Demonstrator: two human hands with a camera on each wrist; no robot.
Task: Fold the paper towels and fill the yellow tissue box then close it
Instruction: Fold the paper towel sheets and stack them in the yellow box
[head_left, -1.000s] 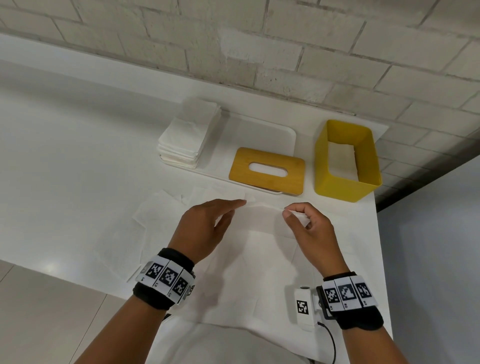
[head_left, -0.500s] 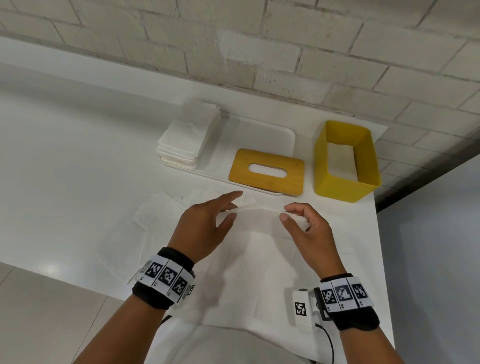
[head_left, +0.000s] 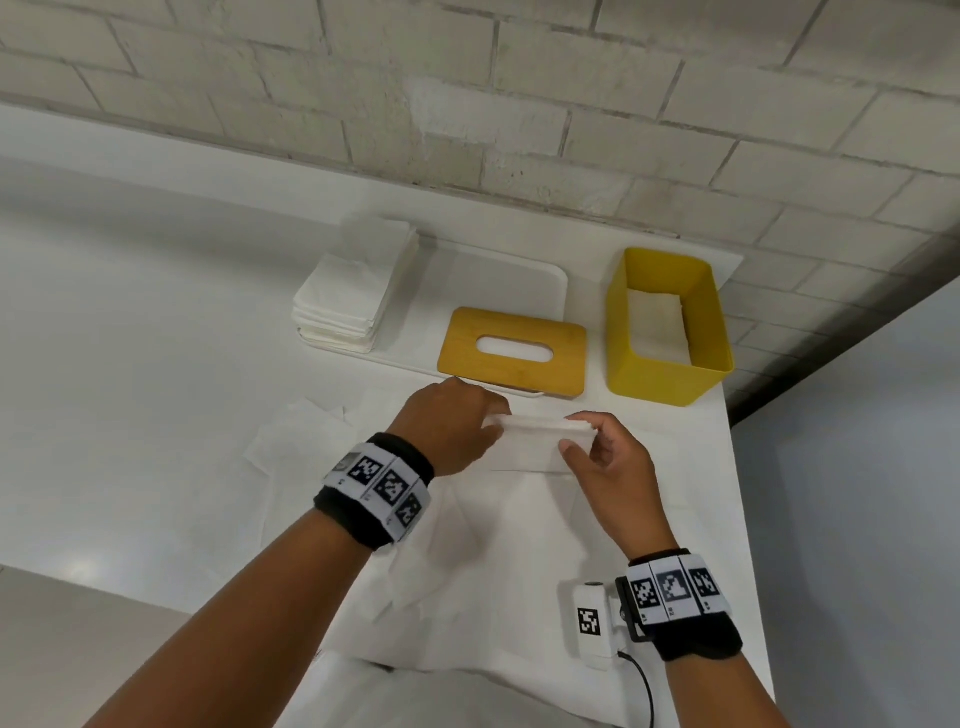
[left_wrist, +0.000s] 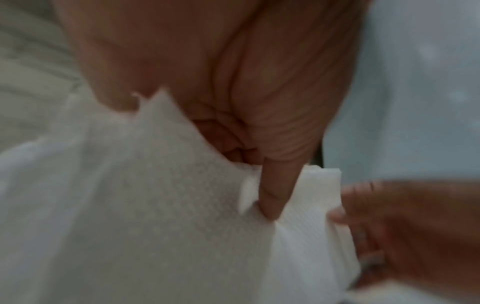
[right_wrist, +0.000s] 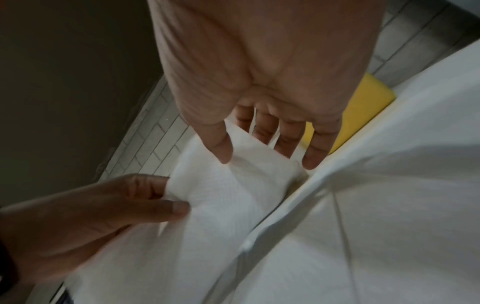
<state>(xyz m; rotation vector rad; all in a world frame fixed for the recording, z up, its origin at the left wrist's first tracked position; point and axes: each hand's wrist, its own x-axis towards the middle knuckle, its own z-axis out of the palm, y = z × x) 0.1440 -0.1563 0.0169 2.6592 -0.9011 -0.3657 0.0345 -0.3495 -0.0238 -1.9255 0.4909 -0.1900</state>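
Left hand and right hand each pinched one end of a folded paper towel, held just above the spread sheets on the white table; left wrist view showed a left fingertip pressed into the layered fold, right wrist view showed the right thumb over the towel and fingers behind it, loosely curled, so both hands gripped the same towel. Towel looked very light, soft, floppy, multi-ply, likely to sag or unfold if held by one end only, and easy to tear at the ragged edge; best taken at both short ends with thumb on top and fingers under, keeping the layers squeezed together. Not slippery, not heavy, no force needed. Versus the earlier head frames: then the left fingers were stretched flat on the sheet and the right hand pinched a small corner, with the paper low on the table; by this moment the sheet had been gathered into a narrower folded strip between the two hands, and the hands had closed in and risen a bit. Beyond the hands, a wooden lid with an oval slot lay on a white tray, off the box; a stack of folded towels sat at the tray's left end; the yellow tissue box stood open to the right, paper visible at its bottom, far from full. Brick wall behind.
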